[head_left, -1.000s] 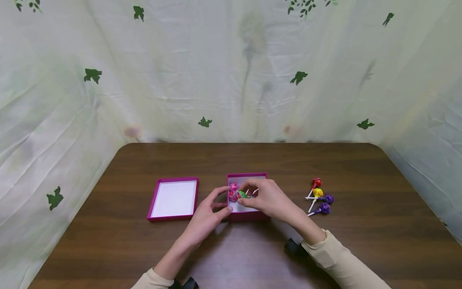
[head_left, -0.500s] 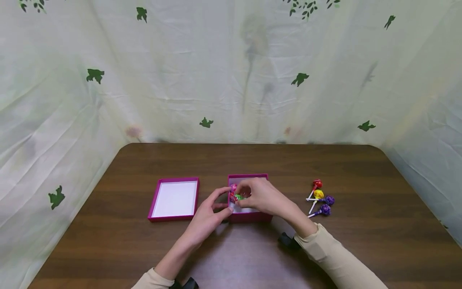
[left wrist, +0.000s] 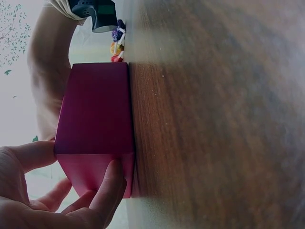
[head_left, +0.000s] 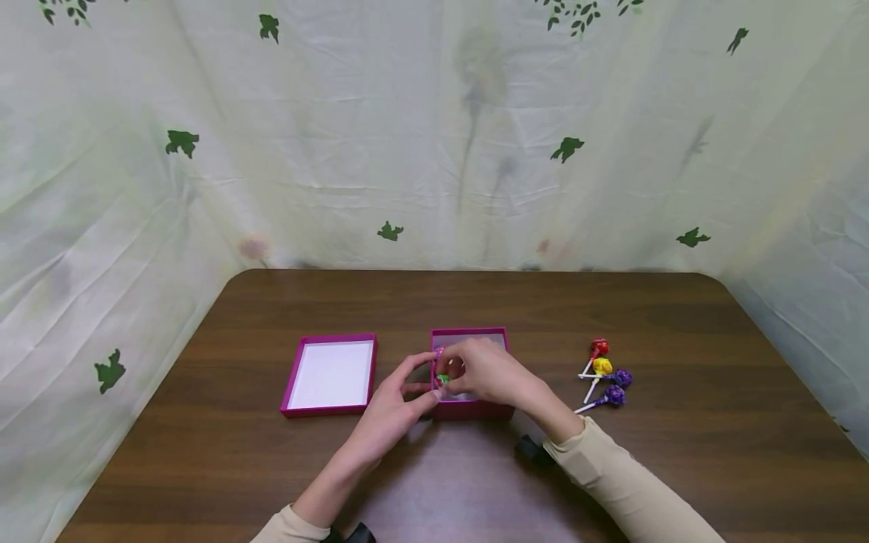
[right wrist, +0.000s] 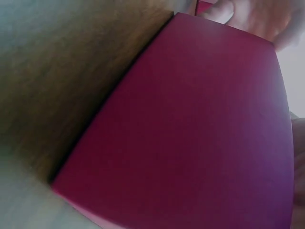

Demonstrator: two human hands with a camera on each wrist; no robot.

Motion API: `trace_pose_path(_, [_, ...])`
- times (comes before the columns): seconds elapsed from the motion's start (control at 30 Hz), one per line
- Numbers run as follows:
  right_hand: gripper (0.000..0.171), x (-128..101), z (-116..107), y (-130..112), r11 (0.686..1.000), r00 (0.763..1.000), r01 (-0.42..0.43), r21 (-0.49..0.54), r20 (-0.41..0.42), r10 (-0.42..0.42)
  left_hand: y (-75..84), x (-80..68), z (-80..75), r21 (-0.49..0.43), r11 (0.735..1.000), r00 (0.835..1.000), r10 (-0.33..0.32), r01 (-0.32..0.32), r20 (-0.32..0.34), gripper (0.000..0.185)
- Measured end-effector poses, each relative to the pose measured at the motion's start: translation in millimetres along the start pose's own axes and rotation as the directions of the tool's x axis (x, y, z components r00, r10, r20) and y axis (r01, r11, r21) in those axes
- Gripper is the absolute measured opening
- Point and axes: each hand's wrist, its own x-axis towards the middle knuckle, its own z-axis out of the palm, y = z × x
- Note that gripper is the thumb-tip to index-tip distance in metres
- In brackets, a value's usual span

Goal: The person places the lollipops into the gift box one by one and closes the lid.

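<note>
An open magenta box [head_left: 471, 409] with a pale inside stands on the table, its front wall filling much of both wrist views. My left hand [head_left: 388, 411] is at its left side: the thumb [left wrist: 38, 155] touches the top front corner and the other fingers press the left wall. Inside the box, my right hand [head_left: 490, 371] pinches a green-wrapped lollipop [head_left: 443, 379] near the left wall. A bit of a pink-wrapped lollipop [head_left: 439, 351] shows behind those fingers. The right hand hides most of the box's inside.
The magenta lid [head_left: 334, 375] lies left of the box, white inside up. On the right, several lollipops lie grouped with crossing sticks: a red one [head_left: 600, 347], a yellow one [head_left: 602, 366] and purple ones [head_left: 615, 395]. A printed curtain [head_left: 434, 136] hangs behind the table [head_left: 434, 483].
My right hand has moved left inside the box with the green-wrapped lollipop, now covering more of the pink ones. My left hand has stayed at the box's left side.
</note>
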Motion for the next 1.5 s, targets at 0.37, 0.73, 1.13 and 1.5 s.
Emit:
trace_pose_path(0.37, [0.018, -1.4, -0.4, 4.0, 0.999, 0.999, 0.034, -0.021, 0.003, -0.034, 0.6, 0.2, -1.0, 0.02, 0.999, 0.999, -0.03, 0.03, 0.011, 0.053])
trace_pose_path(0.73, [0.016, -3.7, -2.9, 2.1, 0.998, 0.998, 0.053, 0.032, -0.017, -0.052, -0.1, -0.6, -0.8, 0.017, 0.999, 1.0, -0.031, 0.031, 0.007, 0.054])
trace_pose_path(1.13, [0.016, -16.9, -15.7, -1.5, 0.992, 0.989, 0.079, 0.097, -0.135, -0.066, 0.8, -1.4, -0.7, 0.017, 1.0, 1.0, -0.023, 0.022, 0.009, 0.055])
trace_pose_path(1.5, [0.015, -44.2, -33.1, 2.7, 0.985, 0.972, 0.094, 0.145, -0.23, -0.059, -1.7, 0.6, -0.6, 0.019, 0.998, 0.999, -0.052, 0.052, 0.005, 0.058])
